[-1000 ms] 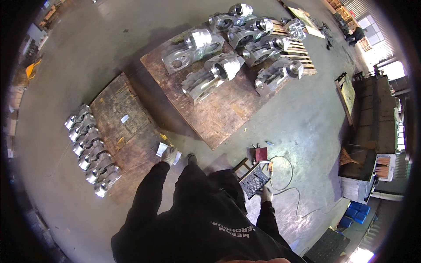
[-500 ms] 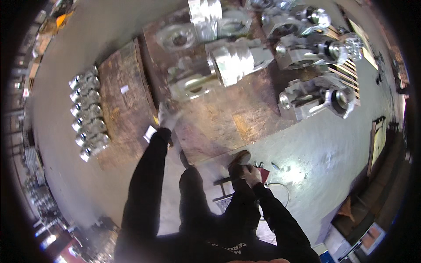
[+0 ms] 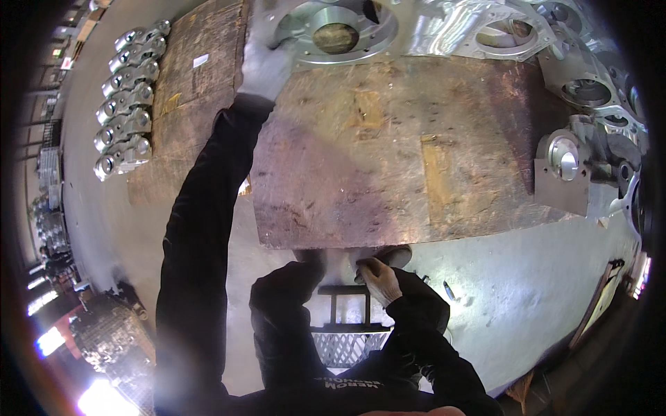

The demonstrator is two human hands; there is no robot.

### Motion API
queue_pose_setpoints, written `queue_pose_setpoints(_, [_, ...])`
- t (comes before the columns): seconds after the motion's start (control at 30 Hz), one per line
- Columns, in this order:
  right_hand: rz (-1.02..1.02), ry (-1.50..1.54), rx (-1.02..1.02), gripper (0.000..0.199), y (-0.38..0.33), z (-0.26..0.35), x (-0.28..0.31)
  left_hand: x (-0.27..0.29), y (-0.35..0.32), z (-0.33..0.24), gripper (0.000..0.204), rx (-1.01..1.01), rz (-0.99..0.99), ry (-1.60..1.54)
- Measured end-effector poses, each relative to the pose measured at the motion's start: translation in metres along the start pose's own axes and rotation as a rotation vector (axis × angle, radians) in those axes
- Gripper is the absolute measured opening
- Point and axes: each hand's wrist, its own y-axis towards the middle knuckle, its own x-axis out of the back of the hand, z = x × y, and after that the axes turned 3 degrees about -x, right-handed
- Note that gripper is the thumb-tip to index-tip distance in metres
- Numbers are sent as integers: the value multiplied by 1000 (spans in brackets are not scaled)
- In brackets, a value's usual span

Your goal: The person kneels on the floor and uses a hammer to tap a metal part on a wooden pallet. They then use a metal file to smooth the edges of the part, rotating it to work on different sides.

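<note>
My left hand (image 3: 267,69), in a pale glove, reaches out at the upper left and is blurred. It is at the near left rim of a silvery metal casting (image 3: 333,54) with a round opening; whether it touches or grips the rim cannot be made out. The casting lies on a worn brown wooden board (image 3: 347,159). My right hand (image 3: 381,283), gloved too, rests low by my right knee, just in front of the board's near edge. Its fingers are curled together around something dark that I cannot make out.
More machined castings (image 3: 506,35) stand along the far side and right end of the board. On the left, a row of small metal parts (image 3: 128,104) lies beside a second brown board (image 3: 201,90). A white lattice crate (image 3: 350,347) and a dark frame (image 3: 347,291) are between my legs.
My left hand has moved forward from beside the board's left edge to the casting. The view has shifted, so the board looks larger. My right hand stays by the knee.
</note>
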Motion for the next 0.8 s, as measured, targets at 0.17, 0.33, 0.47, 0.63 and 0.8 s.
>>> queue_pose_setpoints(0.17, [-1, -194, 130, 28, 9, 23, 9, -17, -62, -50, 54, 147, -77, 36])
queue_pose_setpoints(0.33, [-229, -815, 799, 30, -13, 29, -19, -61, -148, -131, 83, 107, -364, 176])
queue_pose_setpoints(0.47, [-338, -747, 1144, 27, -109, 32, -30, -77, -225, -196, 98, 55, -466, 259])
queue_pose_setpoints(0.63, [-624, -693, 1004, 31, -271, 18, 23, -44, -294, -204, 111, 212, -331, 253])
queue_pose_setpoints(0.8, [-845, -156, 876, 24, -319, -43, 120, 71, -290, -129, 85, 91, 2, 87])
